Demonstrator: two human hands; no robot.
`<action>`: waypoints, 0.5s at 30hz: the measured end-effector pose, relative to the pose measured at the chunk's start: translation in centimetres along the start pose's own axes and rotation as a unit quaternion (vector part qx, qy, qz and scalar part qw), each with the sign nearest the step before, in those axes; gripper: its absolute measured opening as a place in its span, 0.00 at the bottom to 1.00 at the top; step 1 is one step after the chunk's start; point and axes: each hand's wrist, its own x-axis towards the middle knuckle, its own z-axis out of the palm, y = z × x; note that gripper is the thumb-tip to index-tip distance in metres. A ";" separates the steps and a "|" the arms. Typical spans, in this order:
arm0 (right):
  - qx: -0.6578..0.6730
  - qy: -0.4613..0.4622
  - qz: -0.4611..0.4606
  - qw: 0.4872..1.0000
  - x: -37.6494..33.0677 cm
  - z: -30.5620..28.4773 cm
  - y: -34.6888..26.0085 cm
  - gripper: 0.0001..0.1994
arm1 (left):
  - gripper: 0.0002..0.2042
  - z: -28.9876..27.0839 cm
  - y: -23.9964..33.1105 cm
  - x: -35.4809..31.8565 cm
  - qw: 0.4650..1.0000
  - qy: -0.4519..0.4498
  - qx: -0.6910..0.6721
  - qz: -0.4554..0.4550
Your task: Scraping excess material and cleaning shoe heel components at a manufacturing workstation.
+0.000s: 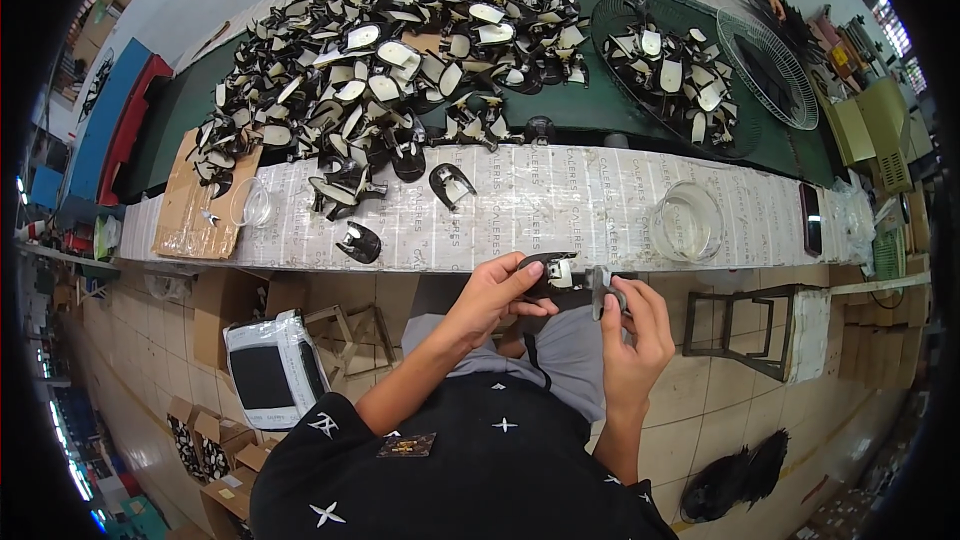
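A long bench lined with pale printed paper is heaped with black shoe pieces, cardboard boxes stood on the tiled floor — a black shoe piece is pinched in the left hand above the lap, a small grey tool gripped in the right hand.

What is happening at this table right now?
A seated person holds a black shoe piece in the left hand and a small grey tool in the right hand, at the edge of the paper-covered table. A large pile of similar pieces lies behind, with a glass bowl nearby.
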 end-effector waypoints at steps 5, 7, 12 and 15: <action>0.027 -0.020 -0.011 0.999 -0.5 0.8 -0.3 0.12 | 0.15 0.2 -0.1 0.1 1.000 0.002 0.007 0.006; 0.042 -0.032 -0.007 0.999 -0.6 1.1 -0.3 0.12 | 0.15 0.3 -0.2 0.1 1.000 0.001 0.004 0.007; -0.002 -0.022 -0.022 1.000 -0.8 1.3 -0.1 0.12 | 0.15 0.3 0.0 -0.1 1.000 0.003 0.005 0.009; -0.047 -0.005 -0.038 0.998 -0.7 0.9 0.2 0.12 | 0.16 0.1 0.0 -0.1 1.000 0.006 0.001 0.000</action>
